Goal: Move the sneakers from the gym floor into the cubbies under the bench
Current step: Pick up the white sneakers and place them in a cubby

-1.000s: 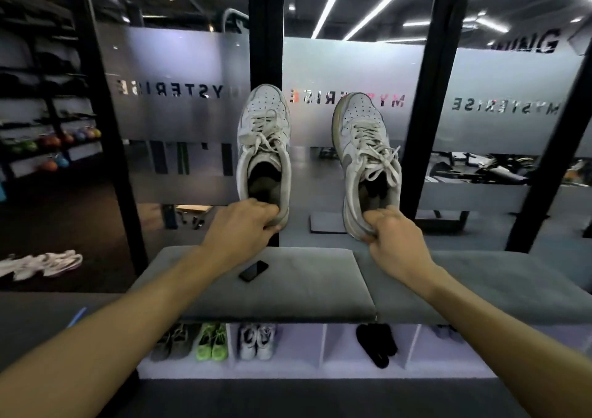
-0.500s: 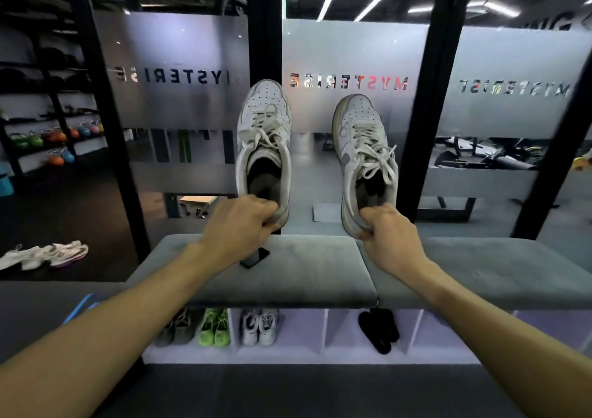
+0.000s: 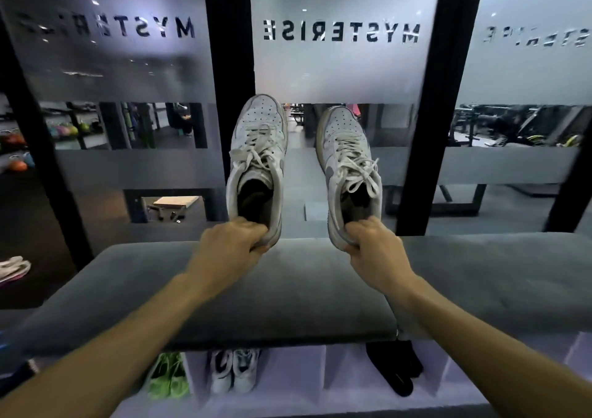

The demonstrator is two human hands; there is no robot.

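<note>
Above the table (image 3: 480,276), my left grip (image 3: 229,246) and right grip (image 3: 373,249) each pinch a white sneaker's heel (image 3: 258,161) (image 3: 347,167). Three cubbies below it hold pairs already; one between them looks free, so I'd guess mine go there.

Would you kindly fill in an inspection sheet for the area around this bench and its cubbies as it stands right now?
Surface: grey padded bench; the visible top is bare.
Job's things: two white sneakers held up over the bench, toes pointing away: left sneaker, right sneaker. The cubby between the white pair and the black pair looks free.
Clutter: cubbies hold a green pair, a white pair and a black pair; more shoes on the floor far left.
Grippers: left hand grips the left sneaker's heel; right hand grips the right sneaker's heel.
Cables: nothing seen.
Surroundings: frosted glass partition with black posts; gym equipment behind.
</note>
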